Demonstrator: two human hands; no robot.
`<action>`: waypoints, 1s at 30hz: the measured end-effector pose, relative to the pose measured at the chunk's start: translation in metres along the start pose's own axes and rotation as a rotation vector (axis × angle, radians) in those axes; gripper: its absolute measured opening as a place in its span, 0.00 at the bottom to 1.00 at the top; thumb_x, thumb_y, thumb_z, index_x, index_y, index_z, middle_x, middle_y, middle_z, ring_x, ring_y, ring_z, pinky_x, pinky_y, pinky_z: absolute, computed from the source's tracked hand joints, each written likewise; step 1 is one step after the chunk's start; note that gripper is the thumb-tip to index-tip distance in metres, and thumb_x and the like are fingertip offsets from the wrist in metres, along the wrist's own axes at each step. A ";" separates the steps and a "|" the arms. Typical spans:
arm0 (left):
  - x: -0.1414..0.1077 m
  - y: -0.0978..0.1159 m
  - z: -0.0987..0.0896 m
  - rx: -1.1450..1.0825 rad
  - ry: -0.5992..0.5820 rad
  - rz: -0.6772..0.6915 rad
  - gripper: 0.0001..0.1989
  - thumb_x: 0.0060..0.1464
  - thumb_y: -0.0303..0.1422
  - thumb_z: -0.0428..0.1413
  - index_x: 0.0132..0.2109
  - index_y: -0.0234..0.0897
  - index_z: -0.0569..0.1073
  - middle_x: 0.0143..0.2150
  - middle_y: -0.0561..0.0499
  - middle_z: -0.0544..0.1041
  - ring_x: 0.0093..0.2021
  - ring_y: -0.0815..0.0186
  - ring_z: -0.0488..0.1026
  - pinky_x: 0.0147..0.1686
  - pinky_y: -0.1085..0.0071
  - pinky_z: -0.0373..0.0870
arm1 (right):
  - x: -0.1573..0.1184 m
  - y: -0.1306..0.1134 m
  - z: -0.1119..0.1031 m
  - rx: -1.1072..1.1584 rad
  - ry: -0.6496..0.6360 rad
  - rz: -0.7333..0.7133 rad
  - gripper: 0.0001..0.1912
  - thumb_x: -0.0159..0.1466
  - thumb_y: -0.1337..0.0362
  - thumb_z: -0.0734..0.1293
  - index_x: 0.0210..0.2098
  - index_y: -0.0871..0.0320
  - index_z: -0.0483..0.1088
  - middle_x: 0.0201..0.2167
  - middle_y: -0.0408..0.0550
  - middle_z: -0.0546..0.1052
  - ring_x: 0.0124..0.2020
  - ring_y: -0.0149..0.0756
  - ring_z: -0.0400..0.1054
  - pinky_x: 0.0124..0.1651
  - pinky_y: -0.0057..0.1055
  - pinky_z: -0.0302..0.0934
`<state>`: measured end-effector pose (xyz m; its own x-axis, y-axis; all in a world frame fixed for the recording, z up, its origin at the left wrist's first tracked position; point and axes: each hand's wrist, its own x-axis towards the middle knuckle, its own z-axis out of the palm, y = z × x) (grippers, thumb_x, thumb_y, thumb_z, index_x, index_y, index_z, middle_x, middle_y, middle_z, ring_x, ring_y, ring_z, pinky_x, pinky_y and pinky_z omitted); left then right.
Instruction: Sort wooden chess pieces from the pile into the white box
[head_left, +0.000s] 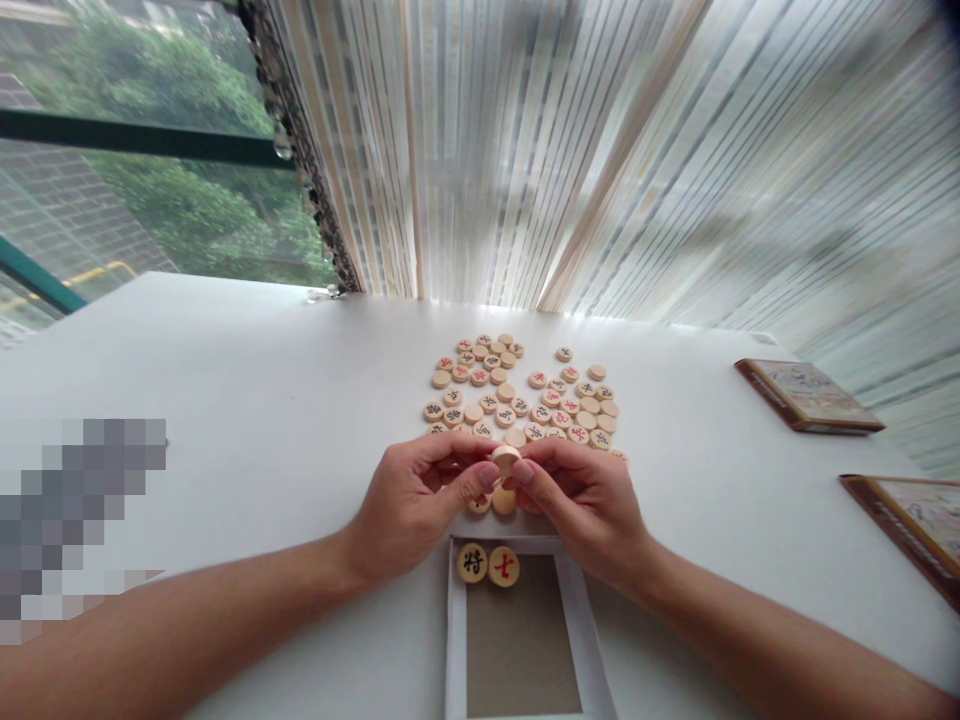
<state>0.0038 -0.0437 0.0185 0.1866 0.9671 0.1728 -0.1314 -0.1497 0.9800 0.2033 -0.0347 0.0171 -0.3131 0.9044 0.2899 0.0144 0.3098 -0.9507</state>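
Note:
Between the fingertips of both hands is a round wooden Chinese chess piece (506, 458), held above the table with a plain side showing. My left hand (424, 500) pinches it from the left, and my right hand (581, 500) pinches it from the right. Just below them stands an open box tray (456, 640) with a white rim and a grey-brown bottom. Two pieces lie in its far left corner: a black-marked piece (472, 563) and a red-marked piece (504, 566). Many loose chess pieces (506, 415) spread behind my hands, some marked red or black, others blank side up; my hands hide a few.
Two flat brown boxes with pictured lids lie at the right, a farther box (810, 395) and a nearer box (911, 530). The white table (285, 400) ends at a striped curtain (480, 150) and a window (165, 150). A pixelated patch covers the left edge.

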 end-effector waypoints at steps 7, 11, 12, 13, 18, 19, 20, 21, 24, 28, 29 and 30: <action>-0.003 -0.003 0.001 -0.050 -0.118 0.025 0.19 0.58 0.29 0.69 0.56 0.35 0.82 0.42 0.45 0.87 0.41 0.62 0.86 0.46 0.69 0.85 | -0.002 -0.003 -0.004 -0.072 -0.039 -0.006 0.17 0.74 0.55 0.67 0.33 0.58 0.76 0.24 0.45 0.79 0.24 0.31 0.70 0.25 0.26 0.61; -0.004 -0.003 0.001 0.000 -0.133 0.040 0.16 0.59 0.28 0.68 0.54 0.33 0.82 0.42 0.45 0.87 0.40 0.62 0.86 0.46 0.69 0.85 | -0.003 -0.003 -0.004 -0.196 -0.078 -0.025 0.17 0.74 0.55 0.67 0.33 0.58 0.75 0.23 0.44 0.75 0.22 0.30 0.63 0.25 0.27 0.56; -0.004 -0.002 0.001 0.018 -0.136 0.050 0.16 0.59 0.28 0.68 0.54 0.33 0.82 0.42 0.45 0.87 0.41 0.62 0.85 0.45 0.69 0.85 | -0.003 -0.003 -0.003 -0.217 -0.084 -0.035 0.17 0.73 0.55 0.67 0.32 0.58 0.73 0.23 0.43 0.74 0.22 0.29 0.62 0.25 0.27 0.56; -0.004 -0.002 0.000 0.039 -0.139 0.061 0.15 0.60 0.29 0.68 0.54 0.33 0.83 0.42 0.45 0.86 0.40 0.63 0.85 0.45 0.70 0.84 | -0.003 -0.004 -0.003 -0.238 -0.086 -0.049 0.16 0.72 0.55 0.68 0.31 0.58 0.72 0.22 0.42 0.72 0.22 0.29 0.61 0.25 0.27 0.55; -0.004 0.000 0.000 0.124 -0.143 0.142 0.11 0.60 0.30 0.68 0.50 0.33 0.84 0.41 0.44 0.83 0.39 0.65 0.83 0.41 0.73 0.83 | -0.001 -0.005 0.000 -0.313 -0.108 -0.113 0.16 0.69 0.58 0.71 0.28 0.56 0.66 0.21 0.37 0.65 0.21 0.27 0.57 0.24 0.26 0.51; -0.004 0.000 0.000 0.133 -0.147 0.159 0.11 0.60 0.29 0.68 0.49 0.33 0.84 0.41 0.44 0.82 0.39 0.65 0.82 0.41 0.73 0.82 | -0.001 -0.005 0.000 -0.326 -0.110 -0.123 0.16 0.70 0.59 0.70 0.28 0.56 0.65 0.20 0.36 0.64 0.21 0.27 0.56 0.24 0.26 0.50; -0.004 0.000 0.000 0.143 -0.154 0.171 0.10 0.60 0.29 0.67 0.49 0.33 0.84 0.42 0.44 0.82 0.39 0.65 0.82 0.41 0.73 0.82 | -0.001 -0.005 0.000 -0.340 -0.110 -0.133 0.17 0.70 0.59 0.70 0.27 0.55 0.65 0.20 0.36 0.64 0.21 0.27 0.56 0.24 0.27 0.50; -0.004 0.000 -0.001 0.152 -0.161 0.180 0.10 0.60 0.29 0.67 0.49 0.33 0.84 0.42 0.44 0.82 0.39 0.64 0.82 0.41 0.72 0.82 | -0.001 -0.006 0.000 -0.354 -0.108 -0.143 0.17 0.70 0.59 0.69 0.27 0.55 0.64 0.20 0.36 0.64 0.21 0.27 0.56 0.25 0.27 0.50; -0.003 -0.001 -0.001 0.167 -0.173 0.195 0.09 0.60 0.28 0.67 0.48 0.33 0.84 0.42 0.44 0.80 0.39 0.65 0.82 0.40 0.73 0.82 | -0.001 -0.007 -0.001 -0.370 -0.116 -0.156 0.18 0.72 0.59 0.67 0.26 0.55 0.64 0.20 0.37 0.64 0.22 0.28 0.57 0.26 0.28 0.50; -0.003 -0.002 0.000 0.141 -0.181 0.174 0.09 0.60 0.27 0.67 0.48 0.34 0.84 0.42 0.46 0.79 0.38 0.67 0.81 0.40 0.74 0.81 | -0.002 -0.008 -0.003 -0.326 -0.161 -0.115 0.18 0.75 0.58 0.63 0.28 0.56 0.65 0.23 0.39 0.66 0.24 0.30 0.59 0.29 0.28 0.53; -0.003 -0.002 -0.001 0.131 -0.184 0.165 0.09 0.60 0.27 0.68 0.48 0.34 0.84 0.42 0.47 0.79 0.38 0.67 0.81 0.40 0.74 0.82 | -0.002 -0.008 -0.003 -0.310 -0.170 -0.104 0.18 0.75 0.59 0.62 0.28 0.56 0.65 0.23 0.39 0.66 0.25 0.30 0.60 0.29 0.29 0.53; -0.003 -0.002 -0.001 0.119 -0.185 0.156 0.10 0.59 0.27 0.68 0.48 0.34 0.84 0.42 0.47 0.79 0.38 0.67 0.81 0.41 0.74 0.82 | -0.002 -0.008 -0.004 -0.296 -0.178 -0.096 0.18 0.75 0.59 0.62 0.29 0.56 0.65 0.24 0.39 0.66 0.26 0.30 0.60 0.30 0.29 0.53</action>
<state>0.0027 -0.0465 0.0162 0.3492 0.8782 0.3269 -0.0588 -0.3277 0.9430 0.2076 -0.0381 0.0244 -0.4864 0.8099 0.3279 0.2433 0.4859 -0.8395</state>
